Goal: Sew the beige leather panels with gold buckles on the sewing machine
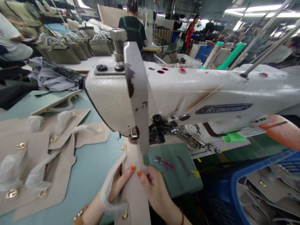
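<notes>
A beige bag panel (134, 200) lies under the head of a white sewing machine (168, 90). It carries a handle wrapped in white film (106, 187) and gold hardware. My left hand (119, 184) grips the panel's left side, thumb on top, with the wrapped handle looping over the hand. At the right edge, my right hand (156, 187) pinches the same panel, thumb on top and fingers partly hidden beneath. The panel's far end passes behind the machine's grey guard (138, 97), so the needle area is hidden.
Similar beige panels (58, 175) with wrapped handles are spread at left. Red-handled thread snips (165, 162) lie right of the panel. A blue basket (231, 193) of beige pieces stands at lower right. Finished-looking bags (58, 51) and co-workers (132, 25) are behind.
</notes>
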Tool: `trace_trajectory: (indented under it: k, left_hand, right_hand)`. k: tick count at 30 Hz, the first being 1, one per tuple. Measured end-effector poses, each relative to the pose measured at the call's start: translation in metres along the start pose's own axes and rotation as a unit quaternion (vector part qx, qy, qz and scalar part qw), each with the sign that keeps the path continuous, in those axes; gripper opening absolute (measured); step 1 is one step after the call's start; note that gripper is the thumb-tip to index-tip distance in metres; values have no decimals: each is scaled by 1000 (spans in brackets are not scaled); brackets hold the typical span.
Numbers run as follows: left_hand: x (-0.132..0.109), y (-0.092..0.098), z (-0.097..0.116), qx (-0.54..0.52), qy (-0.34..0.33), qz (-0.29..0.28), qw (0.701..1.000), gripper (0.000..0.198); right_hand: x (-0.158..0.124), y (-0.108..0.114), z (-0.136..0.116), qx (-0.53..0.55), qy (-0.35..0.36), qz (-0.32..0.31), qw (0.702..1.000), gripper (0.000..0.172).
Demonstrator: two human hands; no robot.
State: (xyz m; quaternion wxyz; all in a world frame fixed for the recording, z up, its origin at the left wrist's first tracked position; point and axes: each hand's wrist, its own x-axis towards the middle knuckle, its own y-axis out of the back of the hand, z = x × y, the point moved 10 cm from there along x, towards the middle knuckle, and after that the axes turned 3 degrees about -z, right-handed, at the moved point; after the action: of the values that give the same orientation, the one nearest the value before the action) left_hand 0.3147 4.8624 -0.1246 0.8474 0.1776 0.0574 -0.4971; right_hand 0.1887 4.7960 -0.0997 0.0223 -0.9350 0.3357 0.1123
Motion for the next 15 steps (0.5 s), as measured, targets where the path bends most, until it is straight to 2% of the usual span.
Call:
trace_trajectory:
  k: [4, 9, 15]
  left_hand:
    - [-1, -12, 15, -51, 32, -32, 998, 63]
    - [-9, -29, 8, -144, 44, -85, 985, 54]
    - [-11, -31, 8, -153, 80, -63, 983, 54]
  right_hand:
    - [-3, 7, -12, -34, 1, 3, 999, 37]
    - [-4, 7, -17, -9, -10, 7, 1000, 35]
    - [-4, 5, -15, 25, -38, 5, 999, 35]
